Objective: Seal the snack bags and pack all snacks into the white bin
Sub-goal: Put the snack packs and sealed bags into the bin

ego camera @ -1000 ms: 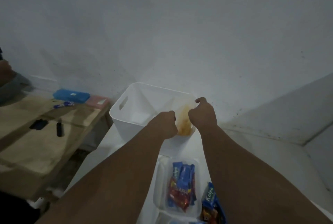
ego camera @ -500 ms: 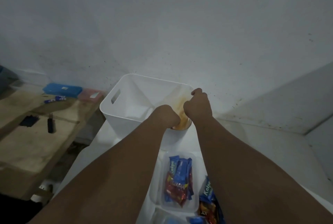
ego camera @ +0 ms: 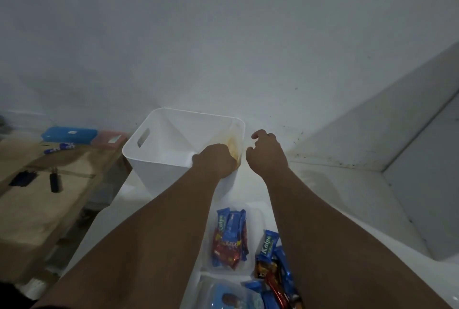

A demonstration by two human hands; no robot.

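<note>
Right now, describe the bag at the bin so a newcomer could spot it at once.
Find the white bin against the wall and look at its inner right corner. There the left hand grips a clear bag of yellow-orange snacks. It is the only yellow item; the nearer snacks are blue Kalpa wrappers.

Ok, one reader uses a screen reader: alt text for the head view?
The person's left grip holds a clear bag of yellowish snacks in the near right corner of the white bin; the right grip hangs loosely curled beside it, holding nothing. Blue-wrapped snack bars lie nearer the camera.
</note>
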